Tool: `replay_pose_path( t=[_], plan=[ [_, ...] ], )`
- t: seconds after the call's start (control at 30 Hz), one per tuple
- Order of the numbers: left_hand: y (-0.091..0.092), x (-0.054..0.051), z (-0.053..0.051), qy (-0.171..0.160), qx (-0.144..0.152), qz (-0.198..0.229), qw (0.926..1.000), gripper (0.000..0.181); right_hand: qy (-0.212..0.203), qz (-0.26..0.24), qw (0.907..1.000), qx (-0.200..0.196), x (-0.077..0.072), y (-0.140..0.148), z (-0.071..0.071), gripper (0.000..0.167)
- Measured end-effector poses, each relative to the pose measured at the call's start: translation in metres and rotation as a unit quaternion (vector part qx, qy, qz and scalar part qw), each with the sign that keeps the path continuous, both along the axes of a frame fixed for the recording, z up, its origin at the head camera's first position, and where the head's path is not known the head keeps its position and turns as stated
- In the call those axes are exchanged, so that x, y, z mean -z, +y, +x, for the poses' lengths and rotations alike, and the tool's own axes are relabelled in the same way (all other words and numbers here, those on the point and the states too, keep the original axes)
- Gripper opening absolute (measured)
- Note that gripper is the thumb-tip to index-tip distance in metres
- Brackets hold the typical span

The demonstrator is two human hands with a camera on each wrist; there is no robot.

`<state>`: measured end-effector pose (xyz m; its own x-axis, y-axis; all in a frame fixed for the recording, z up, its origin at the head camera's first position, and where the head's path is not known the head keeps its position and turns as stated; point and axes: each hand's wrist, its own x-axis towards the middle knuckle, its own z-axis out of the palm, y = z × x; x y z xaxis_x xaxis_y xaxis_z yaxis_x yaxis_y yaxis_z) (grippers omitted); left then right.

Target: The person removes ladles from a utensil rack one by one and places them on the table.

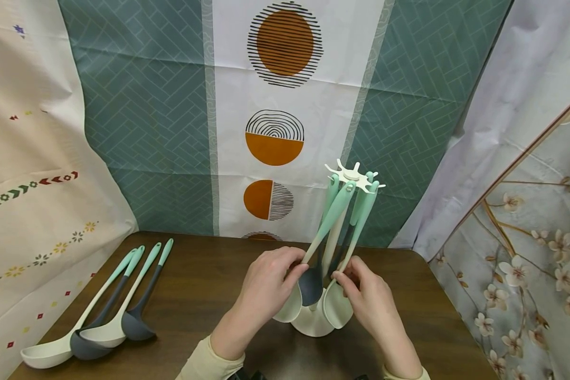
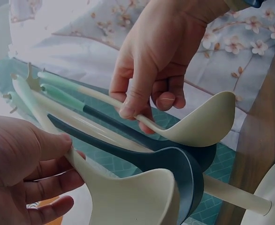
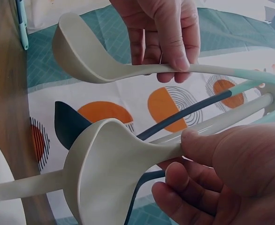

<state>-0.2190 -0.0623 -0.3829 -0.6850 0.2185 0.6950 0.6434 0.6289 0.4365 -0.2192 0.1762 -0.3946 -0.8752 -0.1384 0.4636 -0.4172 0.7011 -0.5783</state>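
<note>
A cream utensil stand with a star-shaped hook top [image 1: 351, 175] and a round base [image 1: 310, 326] stands on the table right of centre. Mint-handled ladles hang from it. My left hand [image 1: 268, 279] pinches the neck of one cream ladle [image 2: 133, 194] between thumb and fingers. On the other side my right hand [image 1: 372, 295] pinches the neck of another cream ladle [image 3: 107, 164], its bowl low beside the post. Between them hangs a dark grey ladle [image 1: 311, 287]; a second dark ladle [image 2: 208, 154] shows behind the post in the left wrist view.
Several more ladles lie side by side at the table's left, among them a cream ladle [image 1: 47, 352] and a dark grey ladle [image 1: 140, 324], handles pointing to the back. A patterned cloth [image 1: 161, 132] hangs behind the brown table [image 1: 209, 285]; a floral cloth [image 1: 527, 253] hangs at the right.
</note>
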Motion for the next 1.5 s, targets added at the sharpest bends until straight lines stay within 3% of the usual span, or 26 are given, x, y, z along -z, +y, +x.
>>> replay_pose_path(
  t=[0.8,1.5],
  plan=[
    [-0.003,-0.0013,0.0018,-0.004,-0.004,-0.007,1.0,0.015,-0.006,-0.002,1.0,-0.001,0.0002,-0.0005,-0.0007,0.017],
    [-0.005,-0.005,0.0049,0.012,0.003,-0.007,0.9999,0.017,-0.008,-0.002,1.0,0.002,-0.0002,-0.0012,-0.0004,0.017]
  ],
)
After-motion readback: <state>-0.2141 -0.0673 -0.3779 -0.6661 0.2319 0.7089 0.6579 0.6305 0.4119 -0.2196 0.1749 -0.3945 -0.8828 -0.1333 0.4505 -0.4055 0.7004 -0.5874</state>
